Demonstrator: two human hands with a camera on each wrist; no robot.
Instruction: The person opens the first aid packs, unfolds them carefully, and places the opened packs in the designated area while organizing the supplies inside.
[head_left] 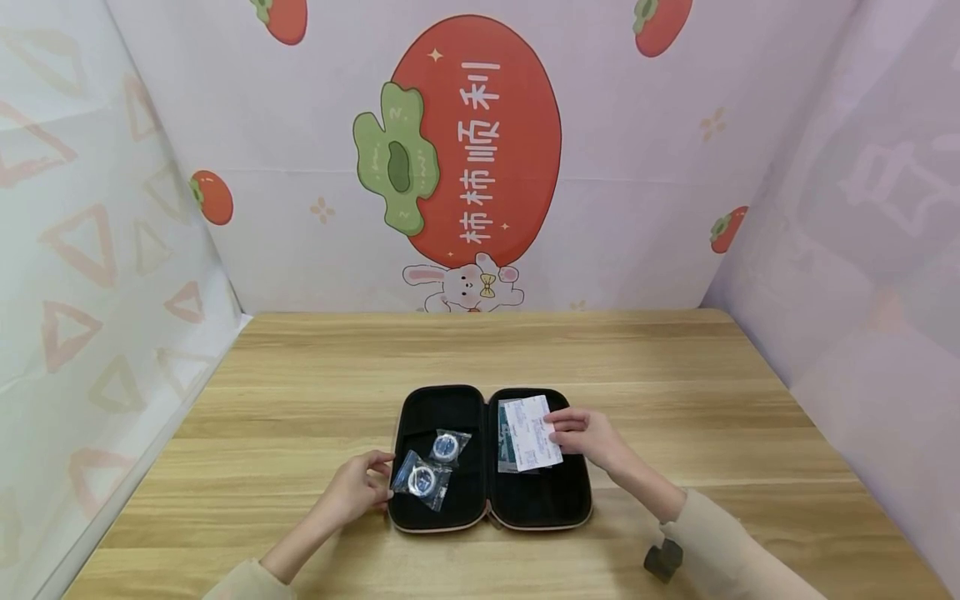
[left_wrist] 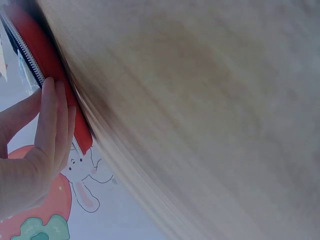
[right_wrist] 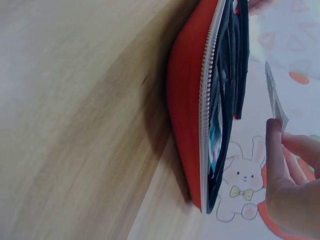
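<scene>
A zip case [head_left: 525, 512], black inside and red outside, lies unfolded flat on the table. My right hand [head_left: 588, 437] pinches a white printed paper slip [head_left: 531, 433] between thumb and fingers; the right wrist view shows the slip [right_wrist: 275, 100] held up apart from the case [right_wrist: 187, 95]. Under it in the right half is a teal-printed flat item [head_left: 506, 450]. Two clear packets, one farther back [head_left: 446, 447] and one nearer [head_left: 422, 481], hold round white-and-blue items in the left half. My left hand [head_left: 358, 486] touches the left edge, straight fingers along the red wall [left_wrist: 55, 60].
The wooden table [head_left: 300, 400] surrounds the case. A dark small object [head_left: 663, 560] sits by the right sleeve. Fabric walls with persimmon and rabbit prints [head_left: 472, 287] enclose the back and sides.
</scene>
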